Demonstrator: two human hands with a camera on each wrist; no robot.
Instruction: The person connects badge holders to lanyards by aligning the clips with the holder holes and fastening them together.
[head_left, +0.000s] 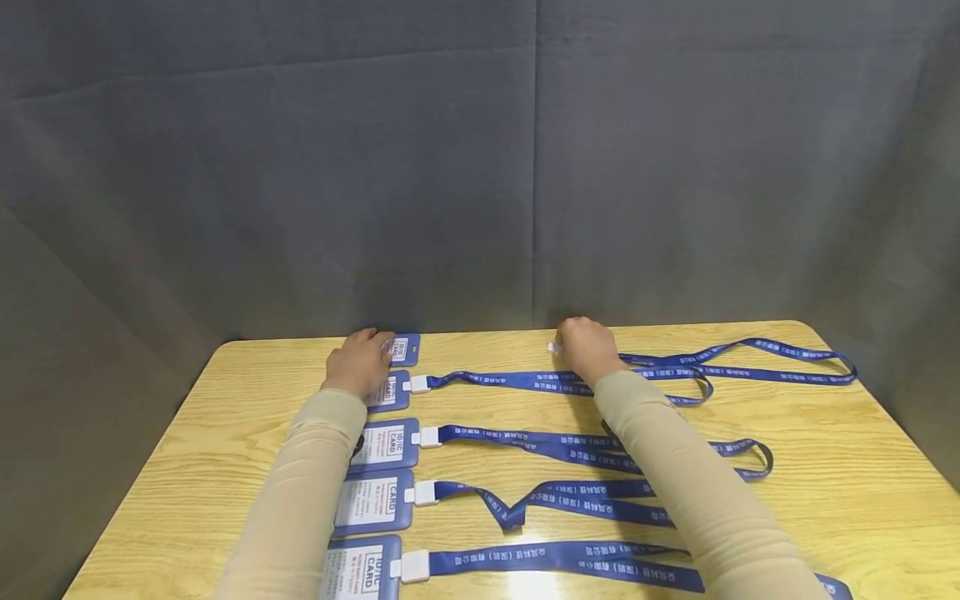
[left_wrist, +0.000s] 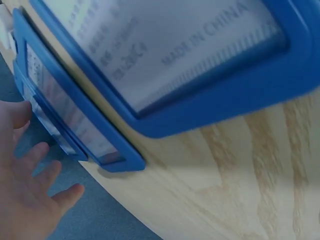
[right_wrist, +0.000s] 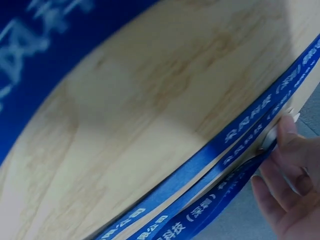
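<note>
In the head view, my left hand (head_left: 360,362) is at the left end of the farthest blue badge holder (head_left: 405,350), which has no clip on its visible end. The left wrist view shows the thumb and a finger at that holder's edge (left_wrist: 52,127), with the other fingers spread loosely past the table edge. My right hand (head_left: 588,346) pinches the end of a blue lanyard (right_wrist: 200,210) with white lettering. Its white clip (head_left: 553,348) pokes out left of the fingers, apart from the holder. The lanyard's loop (head_left: 810,354) trails right.
Several blue badge holders (head_left: 414,442) lie in a column nearer me, joined by white clips (head_left: 430,437) to lanyards (head_left: 480,435) stretched rightward. One lanyard is kinked (head_left: 512,523). The wooden table (head_left: 247,433) meets a grey curtain (head_left: 450,208) behind.
</note>
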